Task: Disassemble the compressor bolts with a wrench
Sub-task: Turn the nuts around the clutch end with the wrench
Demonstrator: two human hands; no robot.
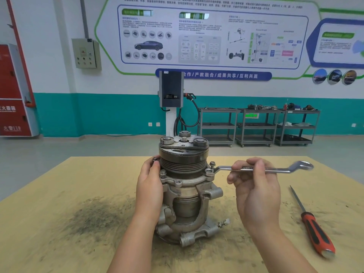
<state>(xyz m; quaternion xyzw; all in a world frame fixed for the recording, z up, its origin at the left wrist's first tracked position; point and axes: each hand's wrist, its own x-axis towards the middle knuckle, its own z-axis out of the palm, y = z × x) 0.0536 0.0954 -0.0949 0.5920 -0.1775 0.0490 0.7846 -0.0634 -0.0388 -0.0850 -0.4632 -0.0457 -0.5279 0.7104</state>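
Note:
A grey metal compressor (187, 190) stands upright on the wooden table (59, 223), its pulley on top. Raised bolts show on its flange: one at the right (212, 164), one at the front left (162, 172). My left hand (149, 186) lies against the compressor's left side, and its fingertips pinch a bolt head (155, 159) near the pulley. My right hand (254, 186) grips the shaft of a silver ring wrench (283, 170). The wrench lies level, and its left ring end sits at the flange just below the right bolt.
A screwdriver with a red and black handle (315, 231) lies on the table at the right. A dark smudge of grime (92, 215) marks the tabletop left of the compressor. Grey shelf carts (258, 127) and a charging post (171, 91) stand by the far wall.

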